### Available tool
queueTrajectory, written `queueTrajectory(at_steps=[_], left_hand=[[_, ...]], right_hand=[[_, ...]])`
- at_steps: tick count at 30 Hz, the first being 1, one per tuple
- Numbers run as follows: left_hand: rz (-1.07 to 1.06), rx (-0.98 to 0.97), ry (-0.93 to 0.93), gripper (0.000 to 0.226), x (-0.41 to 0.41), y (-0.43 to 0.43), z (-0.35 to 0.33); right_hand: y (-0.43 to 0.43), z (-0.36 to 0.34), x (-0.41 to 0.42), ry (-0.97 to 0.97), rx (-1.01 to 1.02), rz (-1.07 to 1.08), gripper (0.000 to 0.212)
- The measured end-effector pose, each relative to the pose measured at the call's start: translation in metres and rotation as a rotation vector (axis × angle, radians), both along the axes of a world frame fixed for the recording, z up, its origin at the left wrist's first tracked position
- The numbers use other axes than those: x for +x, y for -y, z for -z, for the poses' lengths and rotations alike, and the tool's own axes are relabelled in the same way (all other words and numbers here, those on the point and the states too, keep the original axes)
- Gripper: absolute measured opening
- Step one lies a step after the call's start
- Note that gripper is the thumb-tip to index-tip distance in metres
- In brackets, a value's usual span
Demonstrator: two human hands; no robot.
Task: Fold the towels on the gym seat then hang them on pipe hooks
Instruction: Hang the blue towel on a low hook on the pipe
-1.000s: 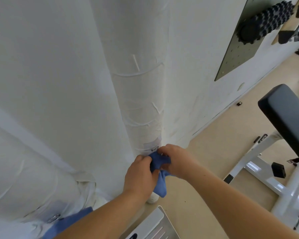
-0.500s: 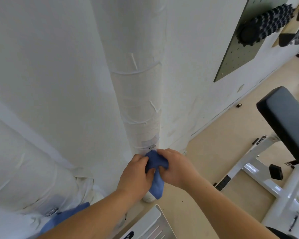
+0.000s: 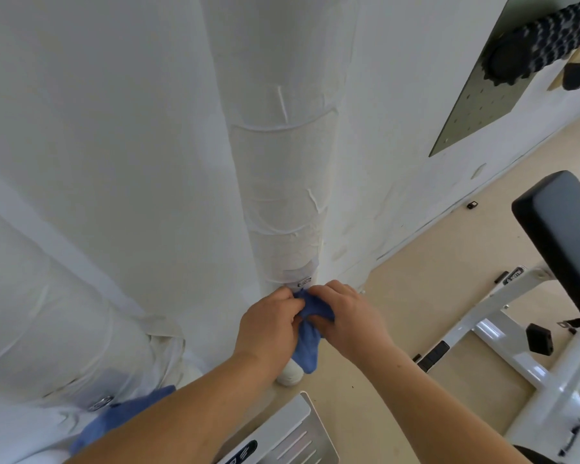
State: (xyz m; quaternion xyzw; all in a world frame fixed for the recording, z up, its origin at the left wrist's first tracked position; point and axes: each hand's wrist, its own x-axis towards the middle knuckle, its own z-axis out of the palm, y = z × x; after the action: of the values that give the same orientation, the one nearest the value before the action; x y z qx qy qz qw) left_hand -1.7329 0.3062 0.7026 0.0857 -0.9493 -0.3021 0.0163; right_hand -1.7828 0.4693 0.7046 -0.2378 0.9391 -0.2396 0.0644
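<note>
1. Upright against the wall, a wrapped white pipe (image 3: 282,162); well apart to the right, the dark gym seat (image 3: 563,236).
2. Low left, a second blue towel (image 3: 124,413), seemingly hung already beside another clip (image 3: 99,403).
3. Left hand (image 3: 268,324) and right hand (image 3: 349,316) side by side low on the pipe, fingers of both clenched on the blue towel (image 3: 310,343), pinching its bunched top.
4. Towel between the hands: long axis vertical, free end pointing down toward the floor.
5. Small metal hook (image 3: 304,281) just above the knuckles. Against a second ago, same grip, towel bunched tighter under the hook; probably mid-hanging, not yet let go.
</note>
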Motion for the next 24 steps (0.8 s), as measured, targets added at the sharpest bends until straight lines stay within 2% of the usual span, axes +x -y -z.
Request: queueTrajectory(at_steps=[5, 8, 10, 12, 17, 24], left_hand=[[-0.035, 0.076, 0.040, 0.017, 0.006, -0.003, -0.006], [0.109, -0.010, 0.071, 0.029, 0.015, 0.000, -0.019], [0.157, 0.076, 0.089, 0.037, 0.022, 0.003, -0.027], [0.142, 0.175, 0.089, 0.030, 0.030, 0.008, -0.035], [0.059, 0.164, 0.071, 0.028, 0.051, 0.013, -0.053], [-0.020, 0.248, 0.064, 0.025, 0.066, 0.020, -0.061]], right_hand=[[0.002, -0.003, 0.004, 0.020, 0.016, 0.028, 0.040], [0.004, -0.011, 0.008, 0.049, 0.056, 0.020, 0.041], [0.004, -0.016, 0.012, 0.065, 0.064, 0.001, 0.044], [0.004, -0.019, 0.015, 0.075, 0.076, -0.009, 0.048], [0.001, -0.030, 0.020, 0.079, 0.142, 0.020, 0.062], [0.006, -0.037, 0.021, 0.047, 0.143, 0.032, 0.058]])
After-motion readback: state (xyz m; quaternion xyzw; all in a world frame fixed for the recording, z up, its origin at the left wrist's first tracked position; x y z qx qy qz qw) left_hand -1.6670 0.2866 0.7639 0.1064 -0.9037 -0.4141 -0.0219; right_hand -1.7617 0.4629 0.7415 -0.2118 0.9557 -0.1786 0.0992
